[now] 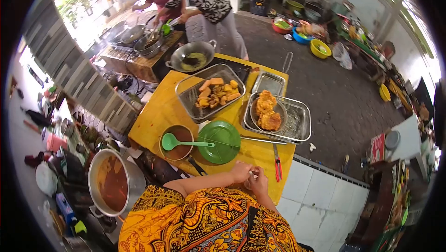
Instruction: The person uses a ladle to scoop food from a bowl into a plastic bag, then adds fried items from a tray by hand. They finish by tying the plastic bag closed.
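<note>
Both my hands sit together at the near edge of the yellow bench (158, 117), just above my patterned top. Left hand (240, 172) and right hand (259, 183) are touching, fingers curled in around a small pale item (251, 174) pinched between them. It's too small and too covered to identify. Can't tell how firm the hold is, but both hands are closed on it.

Just beside my right hand: red-handled tool (277, 164) lying flat on the bench, handle toward me.

Ahead of my hands: green plate (223, 146) upside-up, with the green ladle (173, 142) handle lying across its rim. Ladle bowl rests in the small pan of brown sauce (182, 152).

Further back: wire basket (191, 95) with fried pieces, tilted slightly. Right of it, a steel tray (301, 122) holding a round strainer with two golden fritters (266, 110). A smaller empty wire tray (268, 83) sits behind that.

Far end of bench: wok (191, 56) with oil residue.

To my left, off the bench: big pot of orange-red liquid (111, 183).

Two other people stand at the stove beyond the bench, hands busy over pans there.
</note>
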Demonstrator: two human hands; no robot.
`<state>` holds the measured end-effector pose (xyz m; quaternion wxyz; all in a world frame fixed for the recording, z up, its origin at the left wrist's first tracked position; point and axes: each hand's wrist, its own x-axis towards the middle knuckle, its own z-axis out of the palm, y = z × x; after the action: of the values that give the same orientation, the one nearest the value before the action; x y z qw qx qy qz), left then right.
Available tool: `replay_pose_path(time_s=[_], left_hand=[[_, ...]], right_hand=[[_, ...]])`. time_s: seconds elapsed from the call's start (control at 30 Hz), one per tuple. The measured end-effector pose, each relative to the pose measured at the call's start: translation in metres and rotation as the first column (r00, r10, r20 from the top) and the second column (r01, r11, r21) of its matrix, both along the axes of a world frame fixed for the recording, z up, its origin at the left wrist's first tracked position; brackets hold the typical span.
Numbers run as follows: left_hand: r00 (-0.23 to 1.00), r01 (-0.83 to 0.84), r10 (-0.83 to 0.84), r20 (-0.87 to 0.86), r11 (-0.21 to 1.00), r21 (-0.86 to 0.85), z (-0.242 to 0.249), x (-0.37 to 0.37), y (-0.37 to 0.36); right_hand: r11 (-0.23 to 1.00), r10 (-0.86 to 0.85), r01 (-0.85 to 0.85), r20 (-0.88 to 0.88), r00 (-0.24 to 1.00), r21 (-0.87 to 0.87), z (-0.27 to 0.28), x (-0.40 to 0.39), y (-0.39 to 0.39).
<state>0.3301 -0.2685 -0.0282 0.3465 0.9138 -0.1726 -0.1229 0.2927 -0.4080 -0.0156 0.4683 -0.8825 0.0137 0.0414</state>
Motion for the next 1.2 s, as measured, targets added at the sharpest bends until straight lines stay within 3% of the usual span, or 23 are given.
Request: replay_pose_path(time_s=[0.1, 0.23, 0.33, 0.4, 0.43, 0.5, 0.53, 0.6, 0.63, 0.7, 0.8, 0.9, 1.03, 1.1, 1.17, 1.2], left_hand=[[0.999, 0.046, -0.046, -0.004, 0.998, 0.053, -0.001, -0.003, 0.000], [0.995, 0.073, -0.076, 0.067, 0.996, 0.051, -0.008, -0.007, -0.003], [0.995, 0.030, -0.039, 0.094, 0.996, 0.090, -0.007, -0.010, -0.008], [0.993, -0.001, -0.014, 0.115, 0.991, 0.132, -0.005, -0.012, -0.012], [0.990, -0.030, 0.013, 0.142, 0.993, 0.116, -0.005, -0.014, -0.013], [0.985, -0.061, 0.045, 0.167, 0.994, 0.095, -0.002, -0.017, -0.015], [0.993, -0.090, 0.083, 0.087, 0.993, 0.075, 0.003, -0.016, -0.016], [0.993, -0.119, 0.119, 0.004, 0.991, 0.053, 0.008, -0.014, -0.018], [0.993, -0.116, 0.116, 0.006, 0.991, 0.062, 0.008, -0.014, -0.017], [0.994, -0.113, 0.113, 0.004, 0.991, 0.067, 0.005, -0.015, -0.016], [0.993, -0.099, 0.099, 0.065, 0.995, 0.000, 0.002, -0.018, -0.014], [0.981, -0.036, 0.052, 0.187, 0.995, -0.088, 0.002, -0.015, -0.010], [0.981, -0.049, 0.066, 0.182, 0.994, -0.093, -0.005, -0.010, -0.011], [0.984, -0.017, 0.035, 0.175, 0.994, -0.105, -0.004, -0.011, -0.012], [0.939, 0.009, 0.050, 0.340, 0.985, -0.170, 0.005, -0.012, -0.012], [0.943, 0.029, 0.029, 0.333, 0.985, -0.168, -0.003, -0.013, -0.011]], right_hand=[[0.999, -0.030, 0.028, 0.132, 0.991, 0.016, -0.006, -0.002, 0.001], [0.998, -0.040, 0.033, 0.140, 0.989, 0.048, -0.018, -0.004, 0.003], [0.976, -0.125, 0.108, 0.080, 0.989, 0.187, -0.027, -0.003, 0.006], [0.821, -0.323, 0.298, -0.033, 0.946, 0.487, -0.041, 0.000, 0.012], [0.822, -0.319, 0.294, -0.034, 0.947, 0.488, -0.045, 0.002, 0.013], [0.486, -0.384, 0.398, -0.219, 0.897, 0.778, -0.049, 0.003, 0.013], [0.488, -0.384, 0.397, -0.217, 0.897, 0.777, -0.037, 0.004, 0.014], [0.374, -0.306, 0.556, -0.468, 0.829, 0.742, -0.014, 0.002, 0.012], [0.377, -0.307, 0.557, -0.467, 0.829, 0.740, -0.013, 0.002, 0.007], [0.333, 0.042, 0.574, -0.620, 0.784, 0.748, -0.012, 0.003, -0.007], [0.289, 0.113, 0.550, -0.599, 0.793, 0.783, -0.016, 0.003, -0.014], [0.275, 0.062, 0.622, -0.659, 0.749, 0.733, 0.000, 0.002, -0.014], [0.156, 0.238, 0.558, -0.580, 0.779, 0.815, -0.025, -0.001, -0.028], [0.269, 0.208, 0.528, -0.584, 0.785, 0.805, -0.016, 0.004, -0.028], [0.260, 0.225, 0.543, -0.597, 0.770, 0.799, -0.011, 0.007, -0.034], [0.273, 0.271, 0.528, -0.591, 0.760, 0.804, -0.010, 0.009, -0.037]])
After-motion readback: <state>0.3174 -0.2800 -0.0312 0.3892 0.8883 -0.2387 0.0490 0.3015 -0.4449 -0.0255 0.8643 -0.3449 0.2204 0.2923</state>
